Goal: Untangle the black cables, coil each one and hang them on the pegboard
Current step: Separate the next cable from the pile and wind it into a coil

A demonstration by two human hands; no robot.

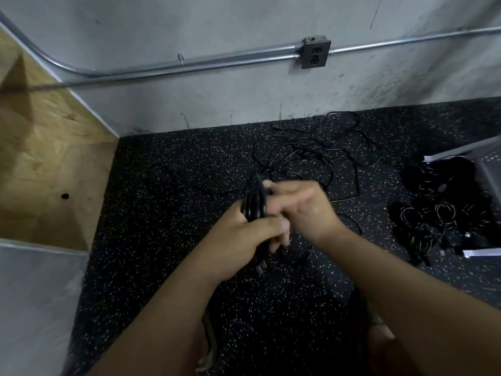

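My left hand [244, 234] grips a coiled black cable [254, 202] upright above the speckled floor, thumb across its lower part, a plug end dangling below the fist. My right hand [301, 210] is at the coil's right side, fingertips pinching a strand near the top; the hand is motion-blurred. A tangle of loose black cables [322, 150] lies on the floor behind the hands. A pile of coiled black cables [442, 213] sits at the right. No pegboard is clearly seen.
Black speckled rubber floor [168, 240] meets a grey concrete wall with metal conduit [189, 65] and an outlet box [314, 54]. A plywood panel [48, 158] stands at the left. A grey perforated metal piece [488, 169] lies at the right edge.
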